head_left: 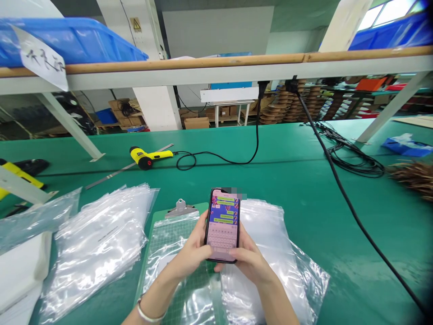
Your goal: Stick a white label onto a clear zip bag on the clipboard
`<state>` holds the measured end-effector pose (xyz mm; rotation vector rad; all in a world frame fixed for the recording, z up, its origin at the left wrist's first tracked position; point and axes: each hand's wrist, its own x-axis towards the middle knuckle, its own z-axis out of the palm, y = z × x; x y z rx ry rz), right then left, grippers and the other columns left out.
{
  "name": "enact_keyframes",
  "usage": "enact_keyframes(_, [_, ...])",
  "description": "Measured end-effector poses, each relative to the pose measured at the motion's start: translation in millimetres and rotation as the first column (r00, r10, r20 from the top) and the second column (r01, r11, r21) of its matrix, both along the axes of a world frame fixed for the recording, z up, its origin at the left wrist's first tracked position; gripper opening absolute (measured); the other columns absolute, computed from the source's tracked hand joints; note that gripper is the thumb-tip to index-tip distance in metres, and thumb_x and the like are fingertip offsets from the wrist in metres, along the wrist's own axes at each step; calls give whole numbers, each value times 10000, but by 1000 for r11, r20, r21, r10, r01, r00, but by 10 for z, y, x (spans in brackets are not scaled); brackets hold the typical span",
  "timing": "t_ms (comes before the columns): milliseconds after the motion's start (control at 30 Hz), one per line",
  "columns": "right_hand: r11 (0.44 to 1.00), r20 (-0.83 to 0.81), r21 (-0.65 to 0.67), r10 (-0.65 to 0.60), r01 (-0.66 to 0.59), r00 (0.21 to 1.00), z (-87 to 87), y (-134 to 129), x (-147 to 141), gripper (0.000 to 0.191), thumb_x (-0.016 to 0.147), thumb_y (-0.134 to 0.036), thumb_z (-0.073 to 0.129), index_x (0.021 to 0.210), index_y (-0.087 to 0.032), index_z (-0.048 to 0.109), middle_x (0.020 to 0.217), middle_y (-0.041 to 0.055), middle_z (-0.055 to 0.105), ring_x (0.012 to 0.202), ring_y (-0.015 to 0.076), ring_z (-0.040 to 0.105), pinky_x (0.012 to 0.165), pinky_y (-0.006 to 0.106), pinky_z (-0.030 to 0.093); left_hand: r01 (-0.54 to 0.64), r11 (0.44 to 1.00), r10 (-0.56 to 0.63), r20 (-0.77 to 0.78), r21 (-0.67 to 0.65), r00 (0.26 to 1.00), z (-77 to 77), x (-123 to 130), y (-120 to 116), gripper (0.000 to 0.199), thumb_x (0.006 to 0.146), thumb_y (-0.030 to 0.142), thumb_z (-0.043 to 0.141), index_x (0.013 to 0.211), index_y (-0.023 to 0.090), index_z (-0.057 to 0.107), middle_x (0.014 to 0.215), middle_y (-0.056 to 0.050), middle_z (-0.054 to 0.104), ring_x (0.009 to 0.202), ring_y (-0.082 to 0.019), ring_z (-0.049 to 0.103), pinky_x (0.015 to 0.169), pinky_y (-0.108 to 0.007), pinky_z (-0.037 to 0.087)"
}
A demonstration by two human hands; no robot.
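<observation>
Held upright between my two hands is a smartphone (223,225), its screen lit with a chat and an on-screen keyboard. My left hand (192,250) grips its left edge, the thumb at the lower left of the screen. Around the right edge curl the fingers of my right hand (252,257), with that thumb over the keyboard. Below the phone lies a green clipboard (145,271) with a metal clip (181,208) and a clear plastic bag (172,234) on it. A stack of clear bags (267,225) lies beside it, partly under my right forearm.
A larger pile of clear bags (101,239) and white foam sheets (23,266) lie on the left. Behind sits a yellow heat gun (142,158) by a steel ruler (115,173). A black cable (341,185) crosses the right side. A shelf rail (216,71) spans above.
</observation>
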<state>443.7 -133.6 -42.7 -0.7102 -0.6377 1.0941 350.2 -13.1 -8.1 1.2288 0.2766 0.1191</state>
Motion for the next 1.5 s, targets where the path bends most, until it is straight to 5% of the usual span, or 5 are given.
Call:
enact_keyframes(300, [971,164,-115,-192,212,968,16,40,-58,536,862,-335,563,1300,-256,265,1093,108,594,649,164,651,445,242,535,122,993,-121,46,-2,992,-40,-21,-47,873,719,141,524,1376,369,-4,1376,-128,375,625,-52,588,552,-197,494])
enact_keyframes(600, [997,81,5,-79,79,994,-5,17,-34,714,783,-285,643,1357,-264,219,1211,122,549,878,235,646,537,271,570,140,987,-135,71,-74,988,-37,0,3,898,659,99,530,1365,359,40,1271,-110,479,678,-120,619,488,-200,498])
enact_keyframes(800, [996,74,36,-82,79,994,-22,19,-33,761,739,-244,673,1359,-266,233,1224,110,544,903,239,636,556,287,575,-155,982,157,-19,105,987,-76,-6,-1,565,821,354,488,1339,240,293,1372,-54,414,1198,-135,463,914,-161,495])
enact_keyframes(1000, [978,-20,-137,-162,158,987,48,46,-34,514,907,-472,428,1337,-234,278,1168,142,577,723,215,665,426,274,543,127,991,-126,43,-38,991,-47,12,-33,872,720,234,598,1373,371,35,1429,-125,309,658,-80,596,507,-212,506])
enact_keyframes(1500, [1000,47,25,-14,13,999,-39,-5,12,762,761,-211,649,1367,-273,191,1247,120,504,929,238,617,584,295,570,85,995,-83,38,-56,996,20,15,-12,860,621,97,567,1336,298,132,1287,-113,469,758,-123,612,515,-192,514])
